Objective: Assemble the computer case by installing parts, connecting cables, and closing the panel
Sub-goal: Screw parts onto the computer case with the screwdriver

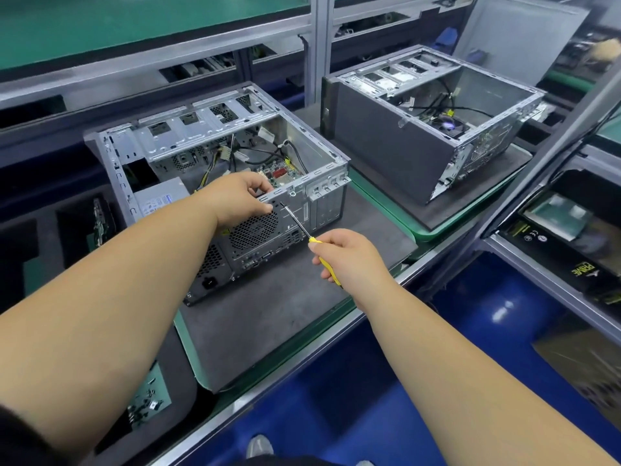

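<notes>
An open grey computer case (312,153) lies on its side on a dark mat, its rear panel facing me and its side panel off. Inside show the motherboard (280,173), cables and a power supply (158,200). My left hand (240,200) grips the top rim of the rear panel just above the fan grille (253,230), thumb on the outside. My right hand (349,257) holds a yellow-handled screwdriver (297,222); its tip rests at a hole on the rear panel, close to my left thumb.
A second open case (396,142) sits on another mat to the right rear. A tray of small screws (148,401) lies near left. Foam trays with parts stand at far left. Boxes (571,250) sit on the right shelf. Blue floor lies below the bench edge.
</notes>
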Action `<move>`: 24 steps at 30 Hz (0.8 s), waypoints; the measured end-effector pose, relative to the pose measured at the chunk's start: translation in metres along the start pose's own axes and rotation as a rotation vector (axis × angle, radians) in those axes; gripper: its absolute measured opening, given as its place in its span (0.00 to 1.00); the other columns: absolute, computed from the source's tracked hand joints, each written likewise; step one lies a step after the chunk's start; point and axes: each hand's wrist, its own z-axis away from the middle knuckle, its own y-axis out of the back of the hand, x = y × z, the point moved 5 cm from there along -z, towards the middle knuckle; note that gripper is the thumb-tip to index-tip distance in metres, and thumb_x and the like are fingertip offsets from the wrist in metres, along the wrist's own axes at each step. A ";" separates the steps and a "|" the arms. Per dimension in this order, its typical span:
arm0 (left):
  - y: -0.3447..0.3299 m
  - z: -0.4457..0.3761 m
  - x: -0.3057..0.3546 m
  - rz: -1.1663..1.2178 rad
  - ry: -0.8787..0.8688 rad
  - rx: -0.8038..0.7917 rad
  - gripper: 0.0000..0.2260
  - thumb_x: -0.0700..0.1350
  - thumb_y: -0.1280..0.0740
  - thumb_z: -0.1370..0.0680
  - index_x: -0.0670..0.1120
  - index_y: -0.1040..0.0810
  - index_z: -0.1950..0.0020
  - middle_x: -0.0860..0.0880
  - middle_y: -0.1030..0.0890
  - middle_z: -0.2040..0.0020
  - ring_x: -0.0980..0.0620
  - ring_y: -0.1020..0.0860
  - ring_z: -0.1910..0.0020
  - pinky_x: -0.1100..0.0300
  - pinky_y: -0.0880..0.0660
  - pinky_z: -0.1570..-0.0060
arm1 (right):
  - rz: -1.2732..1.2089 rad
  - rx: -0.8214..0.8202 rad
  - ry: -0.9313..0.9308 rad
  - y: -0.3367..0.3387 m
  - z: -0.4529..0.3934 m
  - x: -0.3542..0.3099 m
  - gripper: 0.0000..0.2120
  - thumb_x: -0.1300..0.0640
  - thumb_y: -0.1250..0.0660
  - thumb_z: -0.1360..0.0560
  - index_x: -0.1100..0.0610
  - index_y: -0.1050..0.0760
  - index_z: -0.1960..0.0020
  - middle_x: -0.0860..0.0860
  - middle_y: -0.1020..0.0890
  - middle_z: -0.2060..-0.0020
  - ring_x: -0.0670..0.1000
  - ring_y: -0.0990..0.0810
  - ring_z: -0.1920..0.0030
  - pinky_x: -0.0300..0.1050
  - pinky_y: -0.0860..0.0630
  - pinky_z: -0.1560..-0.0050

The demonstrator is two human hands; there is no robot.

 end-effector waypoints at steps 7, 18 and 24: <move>-0.001 0.000 0.008 -0.203 0.032 -0.032 0.14 0.45 0.32 0.21 0.52 0.27 0.35 0.46 0.26 0.34 0.45 0.26 0.39 0.60 0.34 0.48 | 0.005 0.000 0.010 -0.001 -0.002 0.003 0.05 0.49 0.32 0.23 0.49 0.20 0.53 0.44 0.17 0.66 0.45 0.21 0.68 0.44 0.22 0.61; -0.006 0.016 0.005 -0.165 -0.110 -0.042 0.24 0.42 0.38 0.19 0.64 0.40 0.29 0.48 0.27 0.38 0.50 0.26 0.41 0.53 0.30 0.40 | 0.003 -0.017 0.036 0.000 -0.006 0.000 0.05 0.50 0.32 0.23 0.49 0.20 0.54 0.44 0.17 0.66 0.46 0.21 0.68 0.45 0.22 0.62; -0.005 0.012 0.000 -0.142 -0.052 0.144 0.17 0.50 0.32 0.22 0.53 0.27 0.34 0.49 0.23 0.41 0.49 0.25 0.43 0.57 0.30 0.44 | 0.016 -0.009 0.019 -0.004 -0.010 0.003 0.06 0.50 0.32 0.23 0.50 0.20 0.55 0.46 0.17 0.65 0.46 0.21 0.68 0.45 0.22 0.63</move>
